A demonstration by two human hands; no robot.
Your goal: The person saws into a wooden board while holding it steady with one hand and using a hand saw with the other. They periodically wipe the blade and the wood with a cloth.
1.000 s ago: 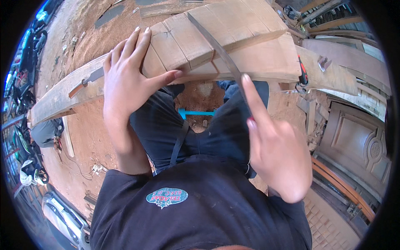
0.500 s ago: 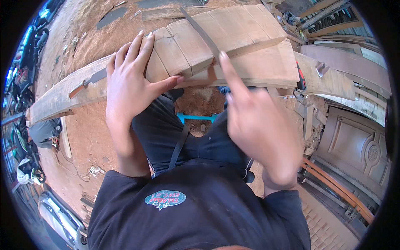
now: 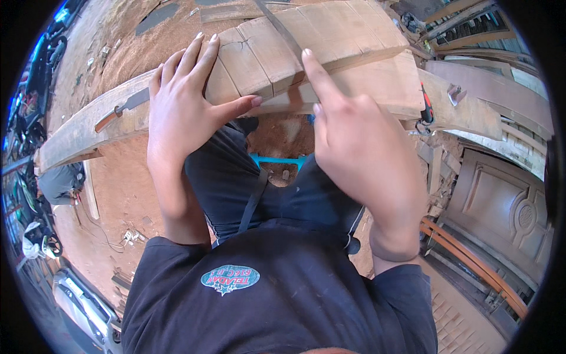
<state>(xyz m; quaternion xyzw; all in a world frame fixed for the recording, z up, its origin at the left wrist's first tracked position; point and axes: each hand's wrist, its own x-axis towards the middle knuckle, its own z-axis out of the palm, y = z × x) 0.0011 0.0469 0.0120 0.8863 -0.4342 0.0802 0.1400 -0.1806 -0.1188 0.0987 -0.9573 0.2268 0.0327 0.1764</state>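
A thick wooden block [image 3: 330,35] with several lines across its top lies on a wooden board [image 3: 377,88] in front of me. My left hand [image 3: 184,109] rests on the block's left part, open, its fingers spread and its thumb along the near edge. My right hand [image 3: 359,138] is closed round the handle of a handsaw [image 3: 280,29], with the index finger stretched along the blade. The handle itself is hidden inside the hand. The blade crosses the block at a slant, right of my left hand, its far end reaching the picture's top edge.
A chisel [image 3: 121,112] with a brown handle lies on the long plank [image 3: 68,135] at the left. By the board's right end is a red and black tool [image 3: 426,109]. A carved wooden panel [image 3: 495,194] leans at the right. Sawdust covers the ground.
My right hand and the handsaw have slid away from me and slightly left, along the blade's line. My left hand stays in place on the block.
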